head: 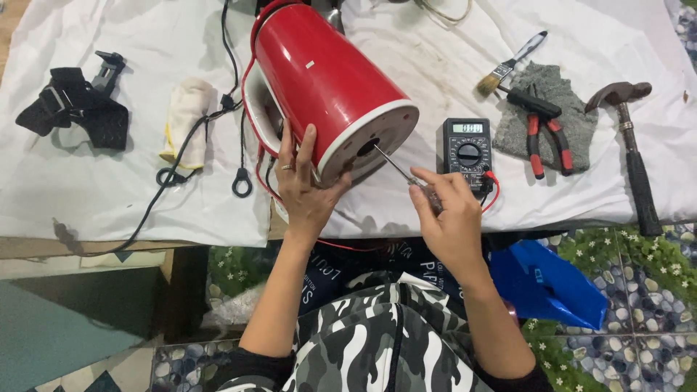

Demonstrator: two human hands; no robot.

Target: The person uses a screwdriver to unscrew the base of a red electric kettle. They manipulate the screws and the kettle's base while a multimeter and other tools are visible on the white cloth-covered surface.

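Our left hand [305, 192] clasps the red kettle [327, 87] lying on its side at table centre, while our right hand [450, 218] grips a screwdriver [399, 170] aimed toward ten o'clock into its base. We'd judge it best to keep the shaft straight and press firmly.

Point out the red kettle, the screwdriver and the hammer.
red kettle [327, 80], head view, on its red side wall.
screwdriver [392, 163], head view, on its metal shaft.
hammer [639, 174], head view, on its dark handle.
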